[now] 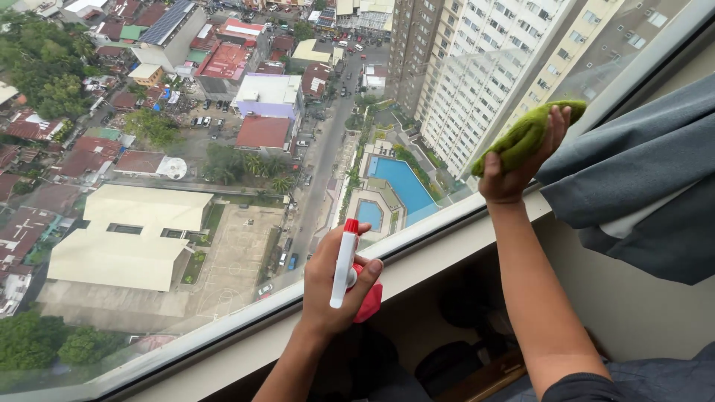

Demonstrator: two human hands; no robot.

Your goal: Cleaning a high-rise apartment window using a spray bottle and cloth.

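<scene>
Green cloth [525, 136] (bunched) against glass

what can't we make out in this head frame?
- Spray bottle: body hidden in the left hand; only the head shows.
- Green cloth: part covered by the right hand and its fingers.
- Dark things below the window sill: in shadow, kind unclear.
- Grey curtain: cut by the right edge.

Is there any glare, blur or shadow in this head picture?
Head view: even daylight, city sharp through the window glass; faint pale haze on the pane left of the green cloth; the area under the sill is dark; left hand with the spray bottle and right hand look sharp.
</scene>
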